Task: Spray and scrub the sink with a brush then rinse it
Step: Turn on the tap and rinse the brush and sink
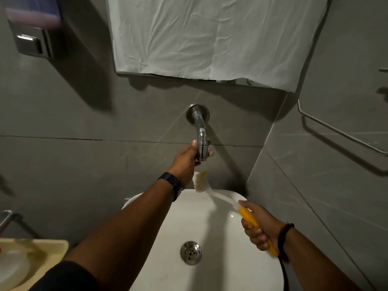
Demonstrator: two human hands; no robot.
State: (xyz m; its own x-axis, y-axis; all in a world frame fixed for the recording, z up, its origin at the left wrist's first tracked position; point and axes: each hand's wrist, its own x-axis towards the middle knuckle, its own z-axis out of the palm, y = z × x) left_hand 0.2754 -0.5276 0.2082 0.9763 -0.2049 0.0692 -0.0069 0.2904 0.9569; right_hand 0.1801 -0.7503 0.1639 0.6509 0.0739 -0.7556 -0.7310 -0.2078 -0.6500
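My left hand [186, 157] wrapped around the chrome wall-mounted tap [201, 141], my right hand [259, 226] fisted on the yellow handle of the white-bristled scrubbing brush [212, 193], bristle head raised under the spout, over the white ceramic sink [210, 227], steel drain [190, 252] below

Both forearms are bare. The left wrist carries a dark wristwatch [172, 181] with a wide, blue-black linked band that wraps fully around it. A dark sleeve [63, 276] covers the left upper arm near the lower edge. The right wrist wears a thin black corded bracelet [284, 235] with a small red bead or thread.
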